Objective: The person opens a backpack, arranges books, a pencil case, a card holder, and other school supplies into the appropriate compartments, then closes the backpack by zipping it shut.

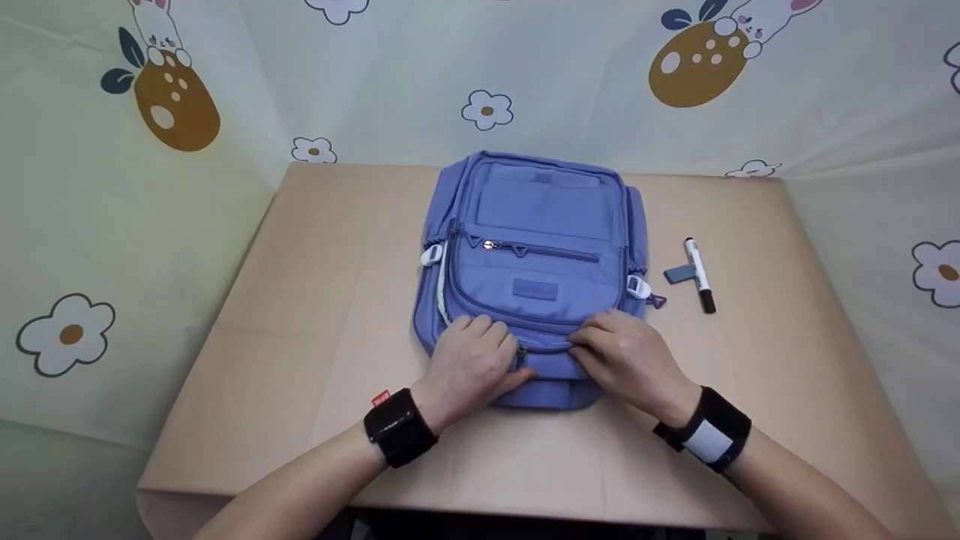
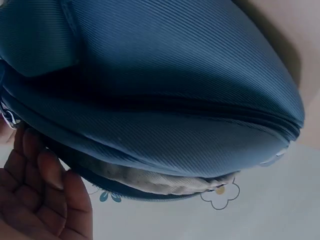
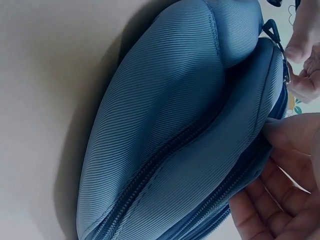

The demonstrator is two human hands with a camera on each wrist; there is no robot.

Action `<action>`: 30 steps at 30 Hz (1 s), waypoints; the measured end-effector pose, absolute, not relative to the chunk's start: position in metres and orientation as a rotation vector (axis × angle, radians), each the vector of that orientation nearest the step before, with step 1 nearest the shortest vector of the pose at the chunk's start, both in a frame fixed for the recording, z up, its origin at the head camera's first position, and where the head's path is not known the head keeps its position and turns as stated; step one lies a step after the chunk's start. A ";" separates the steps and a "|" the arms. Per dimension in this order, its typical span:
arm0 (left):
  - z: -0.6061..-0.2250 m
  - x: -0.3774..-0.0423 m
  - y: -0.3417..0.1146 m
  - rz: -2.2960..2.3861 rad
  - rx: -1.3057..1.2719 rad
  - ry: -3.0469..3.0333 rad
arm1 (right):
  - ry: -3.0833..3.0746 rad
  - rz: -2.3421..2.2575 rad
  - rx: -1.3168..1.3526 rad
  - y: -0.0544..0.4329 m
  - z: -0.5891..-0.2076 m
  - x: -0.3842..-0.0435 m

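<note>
A blue backpack [image 1: 536, 210] lies front side up, its lower end toward me. My left hand [image 1: 476, 356] grips the lower front pocket's edge with curled fingers, beside a zipper slider [image 3: 286, 72]. Part of that grip is hidden. My right hand [image 1: 630, 356] pinches the same pocket's edge further right, thumb on the fabric and fingers [image 3: 247, 212] behind it. Along the left side the zipper gapes, and pale lining [image 2: 155, 180] shows. Higher on the front is a short zipper [image 1: 555, 253] with triangular pulls.
To the backpack's right, a white marker with a black cap [image 1: 699, 274] lies beside a small grey-blue piece [image 1: 679, 274]. White buckles [image 1: 638, 286] sit on the bag's sides. The tan tabletop [image 1: 322, 300] is bordered by patterned cloth walls [image 1: 405, 97].
</note>
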State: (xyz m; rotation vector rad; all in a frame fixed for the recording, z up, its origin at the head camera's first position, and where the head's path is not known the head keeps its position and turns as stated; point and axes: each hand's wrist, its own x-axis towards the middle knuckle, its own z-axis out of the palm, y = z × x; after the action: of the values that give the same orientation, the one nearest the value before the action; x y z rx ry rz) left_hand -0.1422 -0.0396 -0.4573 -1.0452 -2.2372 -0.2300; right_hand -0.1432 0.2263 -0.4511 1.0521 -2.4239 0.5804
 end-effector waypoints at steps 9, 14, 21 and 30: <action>-0.455 -0.137 -0.044 -0.286 -1.003 -2.264 | -2.431 0.583 1.056 0.227 -0.452 -0.143; -0.452 -0.135 -0.055 -0.274 -1.005 -2.275 | -2.429 0.537 1.052 0.226 -0.453 -0.142; -0.448 -0.142 -0.083 -0.306 -0.988 -2.300 | -2.437 0.484 1.044 0.228 -0.451 -0.140; -0.451 -0.153 -0.113 -0.416 -0.902 -2.353 | -2.455 0.467 1.038 0.229 -0.447 -0.140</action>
State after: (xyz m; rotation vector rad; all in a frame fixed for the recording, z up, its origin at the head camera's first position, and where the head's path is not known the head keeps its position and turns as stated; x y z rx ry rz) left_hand -0.1534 -0.1135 -0.4506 -0.9018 -2.3528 -0.4163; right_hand -0.1397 0.2286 -0.4467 1.0375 -2.4551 0.4667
